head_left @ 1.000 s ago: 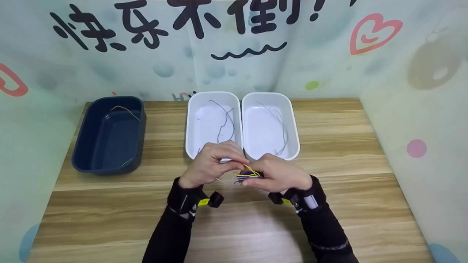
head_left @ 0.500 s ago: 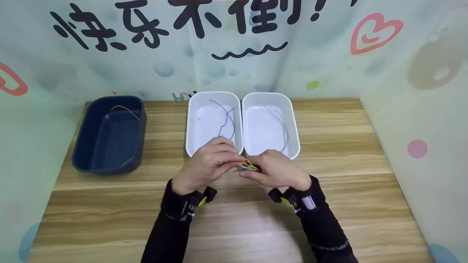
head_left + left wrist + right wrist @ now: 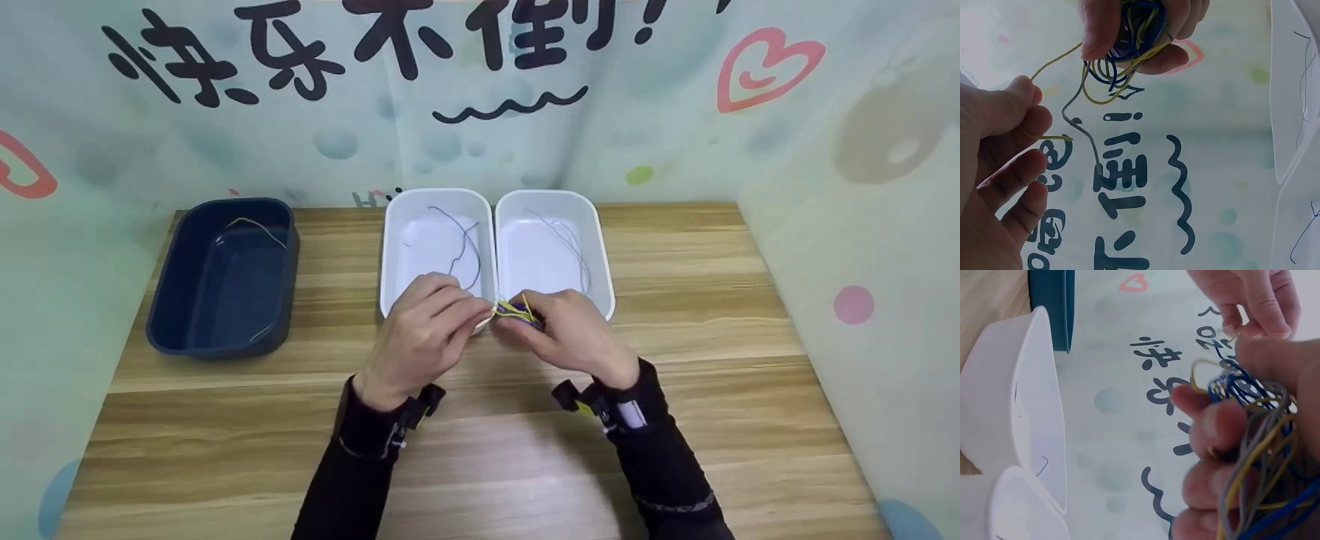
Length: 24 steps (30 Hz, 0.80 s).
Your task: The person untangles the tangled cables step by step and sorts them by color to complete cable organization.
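A tangled bundle of wires (image 3: 1143,28), blue, yellow and grey, sits in my right hand (image 3: 574,334), whose fingers curl round it. Thumb and index finger of my left hand (image 3: 420,337) pinch a thin yellow wire (image 3: 1053,59), which runs across to the bundle. In the left wrist view, a grey wire (image 3: 1092,140) dangles loose below the bundle, and the left hand's other fingers are partly bent around nothing. Both hands hover over the near edges of two white trays. The right palm hides part of the bundle.
Left white tray (image 3: 416,255) holds a dark blue wire (image 3: 478,259); right white tray (image 3: 529,277) holds pale grey wires (image 3: 583,259). Far left on the wooden table (image 3: 225,420) stands a navy tray (image 3: 157,300) with yellow wire (image 3: 259,223) inside. A printed backdrop rises behind.
Both hands have shifted slightly forward, toward the white trays, with the bundle. The left fingertips have changed position on the wires, and the trays have stayed put.
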Tool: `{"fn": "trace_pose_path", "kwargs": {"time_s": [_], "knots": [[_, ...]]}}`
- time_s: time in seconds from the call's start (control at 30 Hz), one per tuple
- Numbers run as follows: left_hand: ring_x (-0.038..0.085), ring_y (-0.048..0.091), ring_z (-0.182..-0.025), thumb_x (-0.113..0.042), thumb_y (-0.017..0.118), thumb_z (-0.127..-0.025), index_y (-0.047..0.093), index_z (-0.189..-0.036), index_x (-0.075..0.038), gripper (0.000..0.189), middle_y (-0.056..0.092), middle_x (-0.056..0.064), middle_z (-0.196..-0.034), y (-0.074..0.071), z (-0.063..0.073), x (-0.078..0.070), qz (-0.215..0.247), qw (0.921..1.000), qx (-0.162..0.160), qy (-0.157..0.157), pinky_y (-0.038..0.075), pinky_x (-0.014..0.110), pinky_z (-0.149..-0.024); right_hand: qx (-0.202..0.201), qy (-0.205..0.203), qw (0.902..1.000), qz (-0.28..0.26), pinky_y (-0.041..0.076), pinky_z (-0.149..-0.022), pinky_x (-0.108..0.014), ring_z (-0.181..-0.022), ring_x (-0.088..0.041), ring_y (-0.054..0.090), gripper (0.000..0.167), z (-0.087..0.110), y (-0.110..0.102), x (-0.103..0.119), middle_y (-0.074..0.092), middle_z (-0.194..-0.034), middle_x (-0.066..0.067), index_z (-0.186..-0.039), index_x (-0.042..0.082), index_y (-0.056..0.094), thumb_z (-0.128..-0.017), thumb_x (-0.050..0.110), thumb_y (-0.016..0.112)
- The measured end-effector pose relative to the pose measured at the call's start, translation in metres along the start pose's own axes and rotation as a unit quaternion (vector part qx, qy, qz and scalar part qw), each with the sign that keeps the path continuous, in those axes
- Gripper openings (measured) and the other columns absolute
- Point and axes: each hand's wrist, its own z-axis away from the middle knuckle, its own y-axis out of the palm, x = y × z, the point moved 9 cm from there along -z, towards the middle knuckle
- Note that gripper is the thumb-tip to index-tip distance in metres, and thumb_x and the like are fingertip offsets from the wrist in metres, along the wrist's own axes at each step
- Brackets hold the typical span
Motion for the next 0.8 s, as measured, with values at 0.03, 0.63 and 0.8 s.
{"fn": "trace_pose_path", "kwargs": {"time_s": [0.03, 0.63, 0.8], "knots": [[0.021, 0.059, -0.082, -0.010, 0.072, -0.085, 0.073, -0.089, -0.006, 0.005, 0.069, 0.003, -0.080, -0.001, 0.000, 0.001, -0.002, 1.0000, -0.006, -0.005, 0.049, 0.029, -0.081, -0.011, 0.005, 0.9999, 0.005, 0.044, -0.054, -0.030, -0.058, -0.012, 0.055, 0.020, 0.000, -0.002, -0.001, 0.058, -0.064, 0.005, -0.081, 0.013, 0.063, -0.092, 0.030, 0.065], [0.023, 0.057, -0.077, -0.010, 0.068, -0.088, 0.072, -0.087, -0.004, 0.007, 0.069, 0.006, -0.077, -0.013, 0.000, 0.013, -0.002, 0.9930, -0.065, -0.099, 0.046, 0.031, -0.073, -0.033, 0.015, 0.9993, -0.002, 0.045, -0.056, -0.031, -0.058, -0.013, 0.055, 0.021, -0.001, -0.007, -0.003, 0.058, -0.066, 0.004, -0.086, 0.013, 0.065, -0.094, 0.032, 0.062], [0.023, 0.056, -0.077, -0.007, 0.068, -0.088, 0.071, -0.087, -0.003, 0.005, 0.069, 0.006, -0.078, -0.016, 0.001, 0.016, 0.003, 0.9906, -0.076, -0.113, 0.046, 0.031, -0.073, -0.031, 0.014, 0.9993, 0.014, 0.046, -0.055, -0.034, -0.058, -0.016, 0.056, 0.023, 0.000, -0.007, -0.002, 0.058, -0.065, 0.003, -0.087, 0.012, 0.064, -0.094, 0.033, 0.061]]}}
